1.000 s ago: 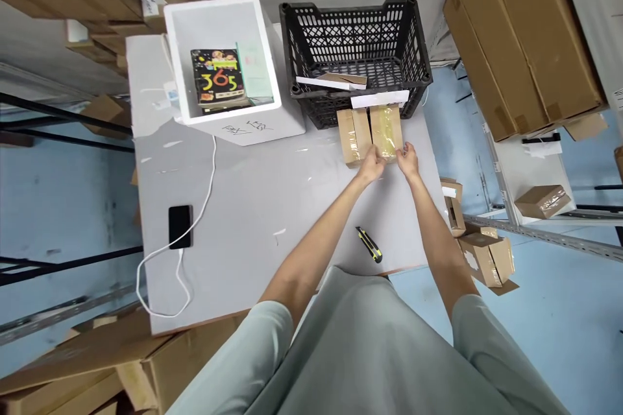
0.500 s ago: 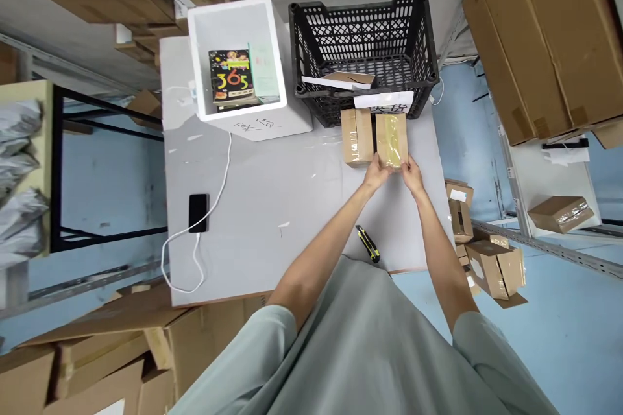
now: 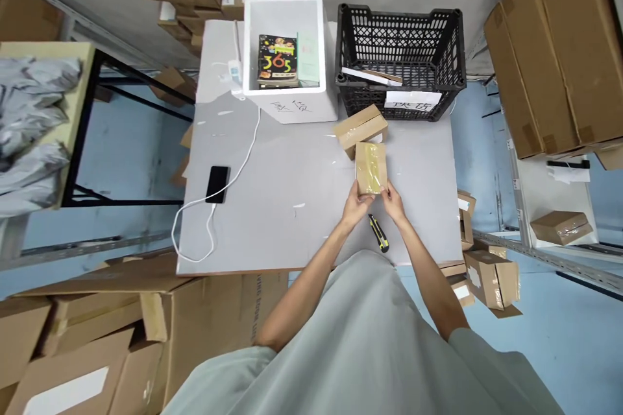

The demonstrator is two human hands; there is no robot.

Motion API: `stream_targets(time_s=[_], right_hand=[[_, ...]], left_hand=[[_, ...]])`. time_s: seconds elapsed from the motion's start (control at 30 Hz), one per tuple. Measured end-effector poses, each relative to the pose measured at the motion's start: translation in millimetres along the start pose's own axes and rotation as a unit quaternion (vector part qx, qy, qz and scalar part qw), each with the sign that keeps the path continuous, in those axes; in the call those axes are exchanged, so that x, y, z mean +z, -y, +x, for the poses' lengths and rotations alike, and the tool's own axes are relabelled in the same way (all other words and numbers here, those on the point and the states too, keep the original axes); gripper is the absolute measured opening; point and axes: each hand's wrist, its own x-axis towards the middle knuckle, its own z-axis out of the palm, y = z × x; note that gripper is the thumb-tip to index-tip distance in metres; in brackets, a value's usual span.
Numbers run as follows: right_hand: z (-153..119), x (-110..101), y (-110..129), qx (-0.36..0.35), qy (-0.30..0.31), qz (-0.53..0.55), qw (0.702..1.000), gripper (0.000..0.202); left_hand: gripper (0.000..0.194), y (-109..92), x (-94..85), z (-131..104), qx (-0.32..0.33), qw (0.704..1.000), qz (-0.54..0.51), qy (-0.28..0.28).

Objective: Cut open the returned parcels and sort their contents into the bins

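Note:
Between my two hands is a small cardboard box point(image 3: 370, 167) with yellowish tape down its top. My left hand point(image 3: 357, 205) grips its near left corner, and my right hand point(image 3: 392, 201) holds the near right corner. Just behind it a second cardboard box point(image 3: 360, 128) sits turned at an angle on the table, close against the held one. A black and yellow box cutter point(image 3: 378, 233) lies on the table between my forearms. The undersides of both boxes are hidden.
A white foam box point(image 3: 296, 107) with books stands at the back beside a black plastic crate point(image 3: 402, 87) with a paper label. A phone point(image 3: 218, 184) on a white cable lies on the grey table point(image 3: 272, 207) at left. Cardboard boxes point(image 3: 491, 272) are stacked on the right.
Both hands have drawn the taped box toward me, away from the crate. The other box has swung from straight to angled. The view has also shifted left.

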Motion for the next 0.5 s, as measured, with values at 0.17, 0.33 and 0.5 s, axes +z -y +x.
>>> stream_targets(time_s=[0.17,0.33,0.5], right_hand=[[4.2,43.8,22.5,-0.023,0.017,-0.016,0.999,0.067],[-35.7,83.1,26.8,-0.035,0.003,-0.019,0.999,0.073],[-28.0,100.1,46.3,-0.016,-0.040,-0.021,0.999,0.074]], left_hand=[[0.096,2.2,-51.2,0.4,-0.020,0.998,-0.055,0.003],[0.094,22.3,-90.5,-18.4,0.015,0.998,-0.051,0.032],[0.090,15.4,-106.0,5.5,0.076,0.994,-0.027,0.079]])
